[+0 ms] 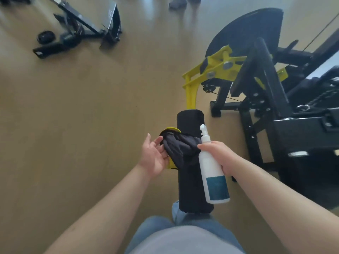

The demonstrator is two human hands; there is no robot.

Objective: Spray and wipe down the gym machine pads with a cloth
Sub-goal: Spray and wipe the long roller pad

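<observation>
A black roller pad (190,121) on a yellow arm stretches away from me at centre. A dark cloth (180,149) lies draped over its middle and left side. My left hand (155,156) is palm up with straight fingers touching the cloth's left edge. My right hand (219,156) grips a white spray bottle (212,178) with a blue label, nozzle pointing away over the pad. A large black curved pad (253,28) sits on the machine at the upper right.
The black and yellow machine frame (275,99) fills the right side. Another black machine (78,28) lies on the tan floor at upper left. A person's feet (180,2) stand at the top edge. My jeans show at the bottom.
</observation>
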